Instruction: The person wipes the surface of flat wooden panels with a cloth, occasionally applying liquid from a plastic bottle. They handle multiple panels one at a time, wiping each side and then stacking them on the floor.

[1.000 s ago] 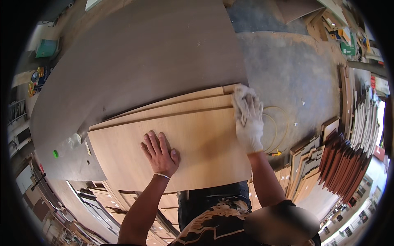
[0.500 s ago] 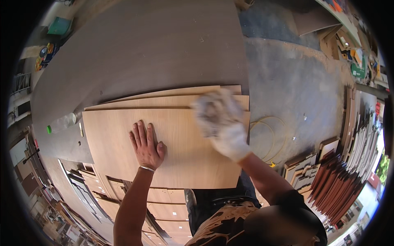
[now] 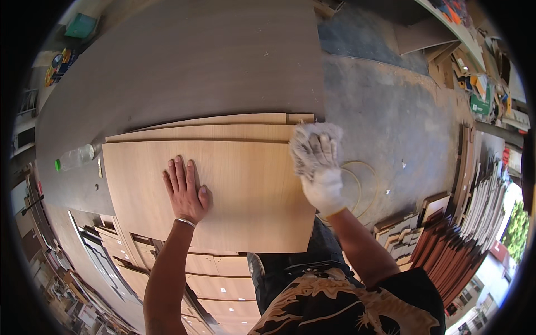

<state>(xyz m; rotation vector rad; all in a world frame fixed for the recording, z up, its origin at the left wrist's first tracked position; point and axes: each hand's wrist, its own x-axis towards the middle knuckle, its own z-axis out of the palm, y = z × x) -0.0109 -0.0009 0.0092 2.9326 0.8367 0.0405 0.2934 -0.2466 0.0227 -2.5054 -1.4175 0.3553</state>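
A light wood-grain board (image 3: 245, 190) lies on top of several similar boards (image 3: 212, 133) in a slightly uneven stack. My left hand (image 3: 186, 192), bare and with a bracelet at the wrist, rests flat on the top board with its fingers spread. My right hand (image 3: 322, 178), in a white glove with greyish fingers, presses a fluffy grey cloth (image 3: 304, 151) at the board's right edge. The cloth bulges out around the gloved fingers and partly overhangs the edge; its underside is hidden.
A dark table (image 3: 223, 67) carries the stack. A clear bottle with a green cap (image 3: 75, 158) lies on its left part. On the floor at right is a coiled yellow hose (image 3: 371, 173), near stacked reddish-brown panels (image 3: 438, 251). More wood panels (image 3: 223, 279) stand below the table's near edge.
My right hand has swept with the cloth toward the right edge of the top board. My left hand stays flat in place on the board; the whole view has shifted slightly.
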